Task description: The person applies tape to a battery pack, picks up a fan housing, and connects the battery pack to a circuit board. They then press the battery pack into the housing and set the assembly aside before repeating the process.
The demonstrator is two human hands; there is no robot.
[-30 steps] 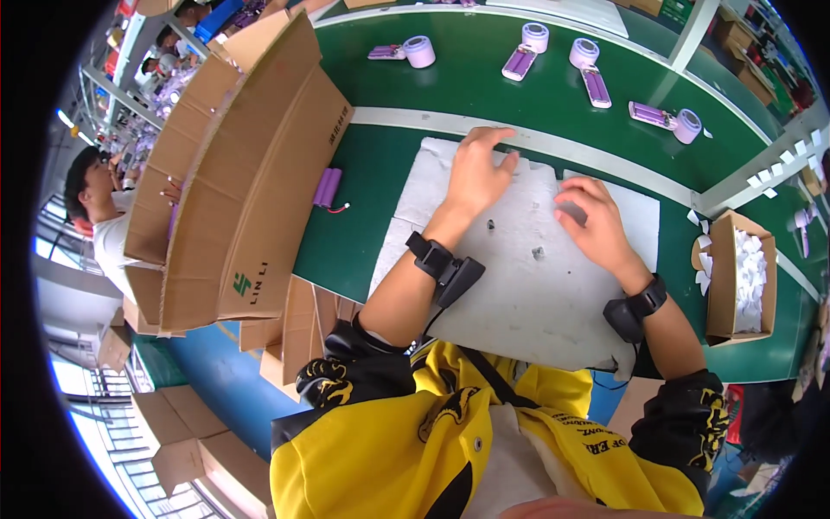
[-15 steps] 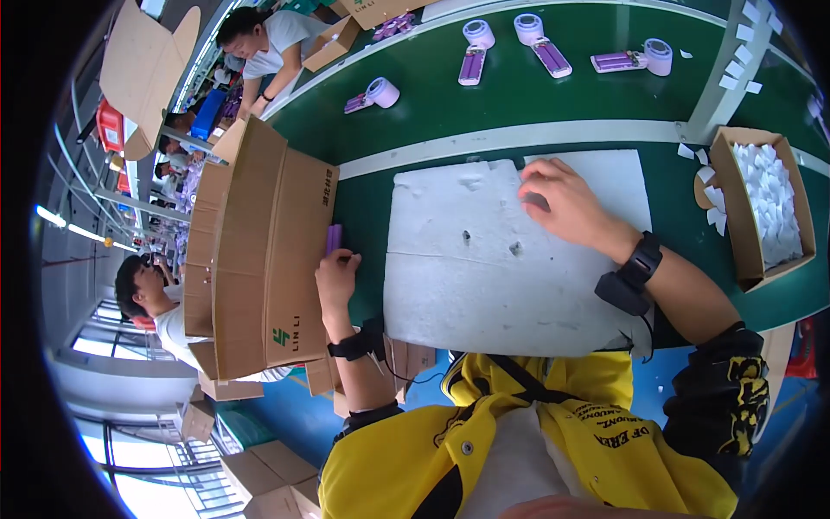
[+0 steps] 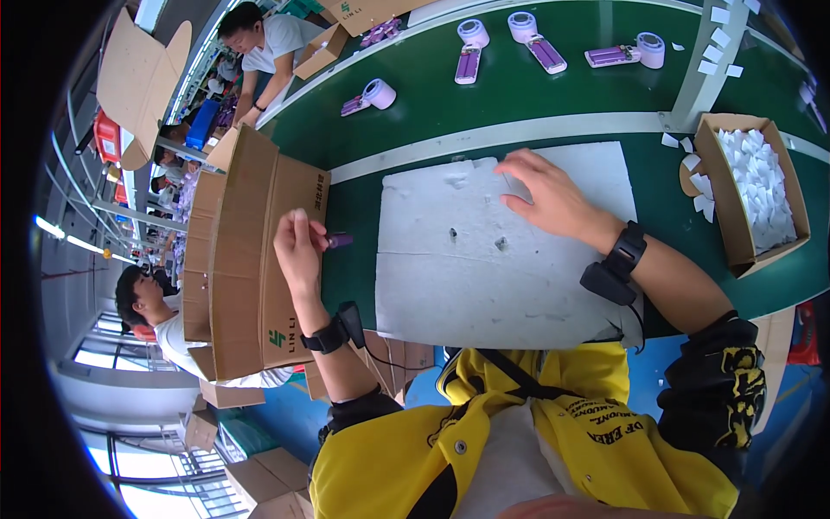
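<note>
My left hand is raised beside the tall cardboard box, fingers and thumb closed on a small dark purple plastic piece. One end of that piece sticks out to the right of the fingers; the rest is hidden by the hand. Over the upper part of the white foam board, my right hand hovers or rests with fingers bent and thumb apart. Nothing shows between them. Dark bands are strapped round both my wrists.
Several purple handheld fans with exposed handles lie on the green conveyor belt beyond a pale rail. At the right stands an open carton of white paper pieces, a few loose beside it. Co-workers sit at the left.
My left hand has lifted up and left along the box, bringing the purple piece away from the box's side. The right hand has shifted slightly left, its fingers spreading more.
</note>
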